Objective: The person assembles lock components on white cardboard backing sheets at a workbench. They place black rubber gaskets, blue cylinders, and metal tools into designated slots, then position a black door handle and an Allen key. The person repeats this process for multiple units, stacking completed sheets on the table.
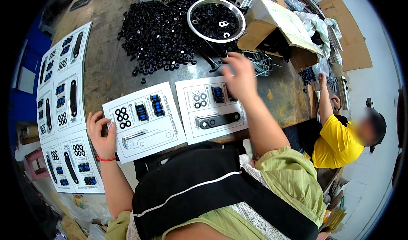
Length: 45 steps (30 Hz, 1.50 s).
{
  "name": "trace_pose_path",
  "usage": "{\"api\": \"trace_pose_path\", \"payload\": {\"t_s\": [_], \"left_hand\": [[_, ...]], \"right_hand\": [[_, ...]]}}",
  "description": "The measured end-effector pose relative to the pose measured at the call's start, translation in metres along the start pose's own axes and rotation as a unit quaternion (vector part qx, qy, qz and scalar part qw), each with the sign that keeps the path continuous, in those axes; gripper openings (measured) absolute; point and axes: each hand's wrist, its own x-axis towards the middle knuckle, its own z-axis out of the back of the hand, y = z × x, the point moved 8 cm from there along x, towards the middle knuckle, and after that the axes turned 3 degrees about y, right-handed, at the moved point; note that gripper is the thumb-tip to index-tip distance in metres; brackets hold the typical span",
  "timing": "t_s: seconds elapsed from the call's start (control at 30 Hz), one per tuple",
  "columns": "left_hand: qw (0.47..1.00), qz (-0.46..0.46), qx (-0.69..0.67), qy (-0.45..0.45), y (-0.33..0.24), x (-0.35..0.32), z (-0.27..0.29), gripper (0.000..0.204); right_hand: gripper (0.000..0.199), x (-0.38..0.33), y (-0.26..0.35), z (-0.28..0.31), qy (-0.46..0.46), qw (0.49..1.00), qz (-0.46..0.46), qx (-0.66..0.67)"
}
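My left hand point(101, 134), a red string round its wrist, rests at the left edge of a white printed card point(142, 123); its fingers are curved and apart. On that card sit several black nuts point(123, 117) and two groups of black bolts with blue bands point(148, 108); the wrench outline below is bare. My right hand point(240, 76), blurred by motion, hangs over the top of a second card point(187, 129), near a pile of metal hex keys point(260, 63). This card carries a black flat wrench point(221, 120), some black rings and bolts point(217, 94); my hand hides part of it.
Loose black nuts point(159, 32) heap beyond the cards, beside a metal bowl point(216, 20) of black rings. An opened cardboard box point(284, 32) stands at right. Filled cards point(70, 112) line the left edge. Another person in yellow point(340, 142) works at right.
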Motion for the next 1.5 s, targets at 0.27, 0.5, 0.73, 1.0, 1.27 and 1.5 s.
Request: {"api": "trace_pose_path", "payload": {"t_s": [0.27,0.5,0.73,1.0,1.27,1.5], "left_hand": [[1.000,0.004,0.011,-0.004,-0.005,0.005,-0.008,0.011],[0.999,-0.013,0.028,-0.037,-0.011,0.001,0.002,0.009],[0.997,0.022,0.044,-0.053,-0.029,-0.002,0.019,0.010],[0.996,0.032,0.037,-0.072,-0.037,-0.003,0.024,0.006],[0.991,0.014,-0.010,-0.136,-0.027,-0.009,0.039,0.009],[0.960,0.039,-0.278,-0.007,-0.136,-0.003,0.017,0.021]], "right_hand": [[0.026,0.038,-0.222,0.031,-0.053,0.979,-0.179,-0.087],[0.026,0.059,-0.242,0.027,-0.077,0.986,-0.142,-0.038],[0.021,0.055,-0.227,0.040,-0.038,0.985,-0.160,-0.054],[0.021,0.039,-0.204,0.058,-0.029,0.983,-0.162,-0.076],[0.015,-0.004,-0.189,0.127,-0.248,0.959,-0.132,-0.027],[0.016,-0.065,-0.094,0.089,-0.099,0.689,-0.282,0.660]]}}
